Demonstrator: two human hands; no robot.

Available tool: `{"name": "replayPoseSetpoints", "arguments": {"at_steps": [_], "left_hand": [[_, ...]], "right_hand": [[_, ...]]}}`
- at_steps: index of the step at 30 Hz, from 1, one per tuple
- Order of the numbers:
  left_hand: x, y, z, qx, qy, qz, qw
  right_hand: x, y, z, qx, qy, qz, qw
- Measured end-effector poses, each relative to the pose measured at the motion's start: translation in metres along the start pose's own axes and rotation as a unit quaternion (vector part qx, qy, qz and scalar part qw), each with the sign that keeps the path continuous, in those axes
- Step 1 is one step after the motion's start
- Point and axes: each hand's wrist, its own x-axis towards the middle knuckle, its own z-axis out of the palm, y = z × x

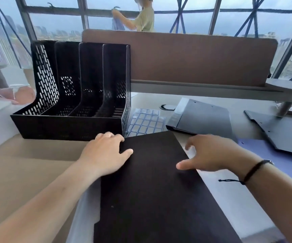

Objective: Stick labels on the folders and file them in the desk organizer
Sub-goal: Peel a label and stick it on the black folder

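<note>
A black folder (152, 190) lies flat on the desk in front of me. My left hand (104, 153) rests on its far left corner, fingers curled over the edge. My right hand (211, 153) hovers spread at its right edge, thumb over the cover; whether it touches the folder is unclear. The black mesh desk organizer (75, 95), with several empty slots, stands just behind my left hand. A sheet of blue-bordered labels (145, 121) lies between the organizer and a grey folder (203, 118). Another dark folder (285, 132) lies at the far right.
A brown divider panel (185, 58) runs along the back of the desk (27, 163). A person (141, 16) stands beyond it by the windows. A white sheet (229, 199) lies under the black folder. A grey shelf (285, 88) on a post juts in at right.
</note>
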Motion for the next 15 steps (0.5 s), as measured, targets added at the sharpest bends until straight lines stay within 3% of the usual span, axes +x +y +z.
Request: {"name": "replayPoseSetpoints", "arguments": {"at_steps": [3, 5, 8, 15], "left_hand": [[0.011, 0.000, 0.006, -0.015, 0.009, 0.023, 1.000], [0.014, -0.002, 0.009, -0.049, 0.013, 0.029, 0.998], [0.011, -0.004, 0.017, -0.121, -0.002, 0.030, 0.992], [0.010, -0.011, 0.021, -0.152, -0.003, 0.042, 0.988]], "right_hand": [[0.038, -0.009, -0.005, 0.066, 0.116, -0.056, 0.989], [0.072, -0.018, -0.004, 0.126, 0.139, -0.081, 0.979], [0.124, -0.032, -0.001, 0.148, 0.104, -0.103, 0.978], [0.201, -0.042, 0.001, 0.134, 0.017, -0.083, 0.987]]}}
